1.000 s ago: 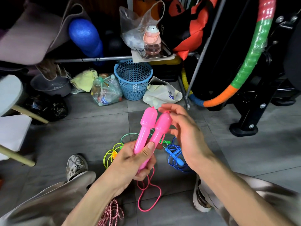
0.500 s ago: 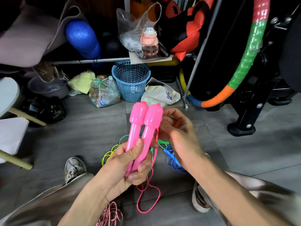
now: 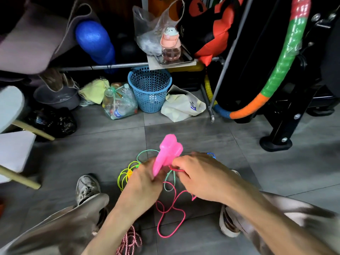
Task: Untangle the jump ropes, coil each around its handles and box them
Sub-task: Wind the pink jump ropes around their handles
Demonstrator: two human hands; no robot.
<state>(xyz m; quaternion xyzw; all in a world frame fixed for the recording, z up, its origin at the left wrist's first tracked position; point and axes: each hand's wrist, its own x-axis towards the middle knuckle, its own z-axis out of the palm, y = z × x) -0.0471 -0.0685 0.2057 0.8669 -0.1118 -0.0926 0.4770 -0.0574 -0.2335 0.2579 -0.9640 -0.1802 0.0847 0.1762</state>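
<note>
Both hands have dropped low now, down to the centre of the frame just above the floor. The left hand (image 3: 145, 178) keeps its fingers curled round the pair of pink handles (image 3: 168, 153), which have tipped from upright to leaning up and right, heads together. The right hand (image 3: 198, 173), hovering loosely beside the handle heads a second ago, has come in and pinches the pink cord (image 3: 170, 208) right at the handles' lower end. Looks to me like the first wrap is starting! Most of that cord lies in loose loops on the grey tiles below the hands. The yellow-green rope (image 3: 125, 173), teal rope (image 3: 147, 152) and blue rope (image 3: 211, 154) wait on the floor behind. No box in sight.
</note>
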